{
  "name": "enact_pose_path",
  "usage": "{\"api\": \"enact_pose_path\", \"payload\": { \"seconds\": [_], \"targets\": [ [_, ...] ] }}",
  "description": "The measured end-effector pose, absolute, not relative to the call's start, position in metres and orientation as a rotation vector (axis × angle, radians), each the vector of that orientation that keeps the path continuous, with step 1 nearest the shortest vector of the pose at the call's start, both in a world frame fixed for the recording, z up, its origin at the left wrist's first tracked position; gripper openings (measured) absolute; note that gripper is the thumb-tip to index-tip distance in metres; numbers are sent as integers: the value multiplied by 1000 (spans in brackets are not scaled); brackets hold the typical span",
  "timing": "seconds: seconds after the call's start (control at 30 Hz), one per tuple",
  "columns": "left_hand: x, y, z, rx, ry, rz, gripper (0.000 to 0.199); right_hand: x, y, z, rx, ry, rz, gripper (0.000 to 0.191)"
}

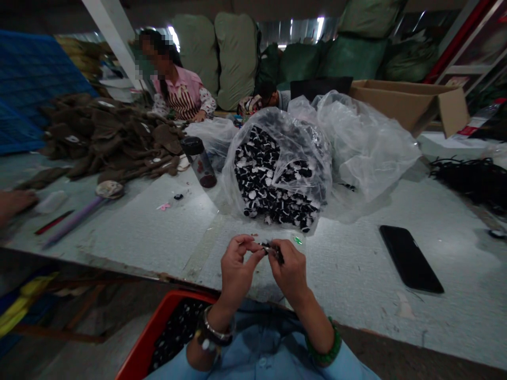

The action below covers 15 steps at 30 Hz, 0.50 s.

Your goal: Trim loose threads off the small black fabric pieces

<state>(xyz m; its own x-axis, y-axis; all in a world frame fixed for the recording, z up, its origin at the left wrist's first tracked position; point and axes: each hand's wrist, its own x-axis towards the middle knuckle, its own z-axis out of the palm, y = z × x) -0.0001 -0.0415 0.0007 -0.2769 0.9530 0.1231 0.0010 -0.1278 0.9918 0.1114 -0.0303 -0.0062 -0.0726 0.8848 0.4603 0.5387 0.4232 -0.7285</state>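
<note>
Both hands meet over the table's front edge, just in front of a clear plastic bag (277, 179) full of small black and white pieces. My left hand (240, 266) pinches one end of a small black and white piece (267, 248) between thumb and fingertips. The fingers of my right hand (289, 266) are closed round the piece's other side, with dark material showing between them. The exact shape of the piece is too small to tell. Below my left forearm, a red bin (144, 338) holds many black and white pieces.
A black phone (412, 258) lies at the right. Farther back stand a dark-lidded bottle (200, 162), a brown fabric pile (114, 134) and a cardboard box (400, 97). Another person's hand (16, 205) rests at the far left; two people sit across the table.
</note>
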Motion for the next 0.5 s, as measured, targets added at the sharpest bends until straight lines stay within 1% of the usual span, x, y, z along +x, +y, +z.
{"api": "enact_pose_path", "payload": {
  "seconds": [0.07,0.13,0.2,0.33,0.4,0.5],
  "targets": [
    [0,-39,3,890,1104,1514,34,109,-32,-3,-1186,-1637,587,12],
    [-1,-36,4,717,916,1491,35,107,-32,-2,-1151,-1453,817,8],
    [-1,-34,4,617,788,1443,34,106,-31,-4,-1060,-1196,1153,7],
    [1,-32,3,461,695,1375,36,110,-25,-12,-677,-749,1799,11],
    [2,-32,1,417,693,1361,37,114,-21,-15,-510,-664,1992,13],
    [3,-34,-2,403,700,1336,38,118,-18,-17,-396,-657,2113,13]
  ]
}}
